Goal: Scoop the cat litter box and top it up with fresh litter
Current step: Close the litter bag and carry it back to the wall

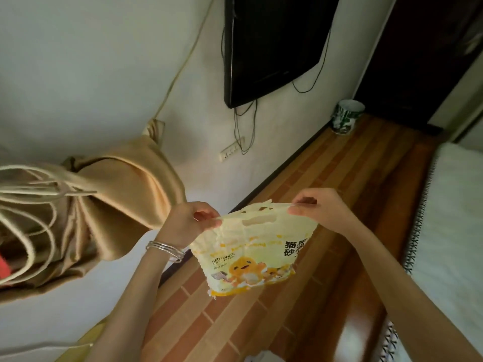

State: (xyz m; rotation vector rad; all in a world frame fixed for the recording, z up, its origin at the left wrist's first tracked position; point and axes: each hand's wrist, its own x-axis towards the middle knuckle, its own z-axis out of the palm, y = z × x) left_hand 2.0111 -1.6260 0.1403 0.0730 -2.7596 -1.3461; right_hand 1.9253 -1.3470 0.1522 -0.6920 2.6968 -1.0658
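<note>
The top edge of the litter bag (251,257) is pinched at its left corner between the thumb and curled fingers of the left hand (190,218), and at its right corner between the thumb and fingers of the right hand (316,207). The edge is drawn taut between the two grips. The bag is held in the air in front of the body, above the floor (352,178), and touches nothing else.

The bag is pale yellow and crumpled, with a slot handle (260,220) cut just under its top edge. An orange-yellow cartoon figure, the words "BENTONITE CAT LITTER" and large black characters are printed on its face, and a deeper yellow band runs along its bottom. Whether the mouth is open, and what is inside, cannot be told.

Silver bangles (166,250) are worn on the left wrist. The floor is laid in a brown, wood-like pattern. A green-and-white bin (345,120) stands on it against the wall, beside a dark doorway (418,48); its inside cannot be seen. A dark television (271,43) is mounted on the white wall, with cables (245,126) hanging down to a socket strip (232,152). A tan curtain (125,192), gathered and tied, and pale cords (26,205) are seen at the left, and a white bedcover (454,218) at the right.
</note>
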